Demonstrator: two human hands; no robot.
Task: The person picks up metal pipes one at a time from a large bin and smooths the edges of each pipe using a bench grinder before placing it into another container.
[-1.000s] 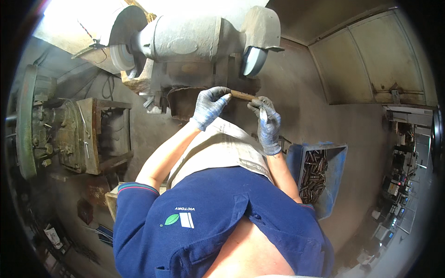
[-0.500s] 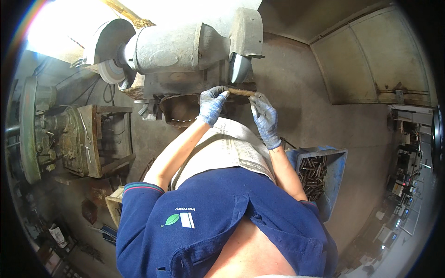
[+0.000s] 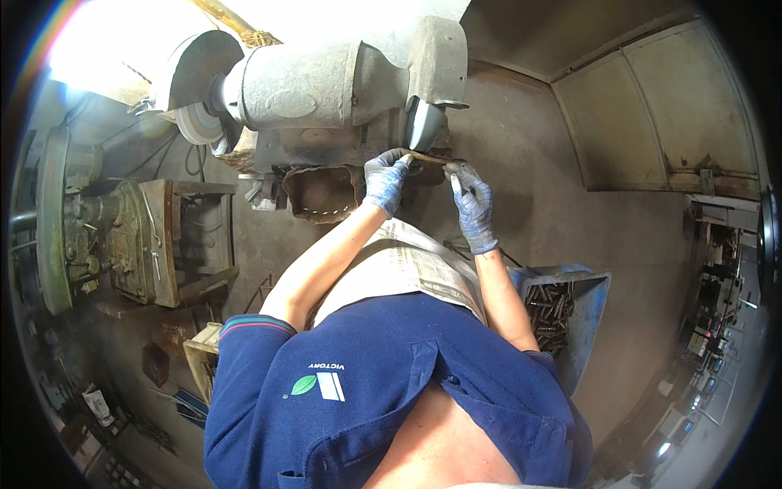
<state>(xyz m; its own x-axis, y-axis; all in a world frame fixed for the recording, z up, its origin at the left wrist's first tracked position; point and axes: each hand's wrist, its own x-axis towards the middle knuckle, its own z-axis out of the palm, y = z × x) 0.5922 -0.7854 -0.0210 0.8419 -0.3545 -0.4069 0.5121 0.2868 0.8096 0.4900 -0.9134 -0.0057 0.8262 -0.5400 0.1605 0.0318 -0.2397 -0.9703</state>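
A short brownish metal rod (image 3: 430, 158) spans the gap between my two gloved hands. My left hand (image 3: 384, 182) pinches its left end, and my right hand (image 3: 472, 205) grips the right end, fingers closed. Right above the rod is the grey wheel (image 3: 426, 125) at the right end of a bench grinder (image 3: 301, 85). The rod lies at the wheel's lower edge; whether they touch I cannot tell. Both gloves are blue and grey, darkened at the fingertips.
A rusty water trough (image 3: 326, 192) hangs below the grinder, left of my hands. By my right forearm stands a blue bin (image 3: 588, 319) with many dark metal rods (image 3: 550, 314). A green machine (image 3: 122, 244) is at left, and a pale wheel (image 3: 198, 125) sits on the grinder's left end.
Both hands have brought the rod up close under the grinder's right wheel. The rod now slopes slightly down to the right and looks thinner. Both hands still hold it.
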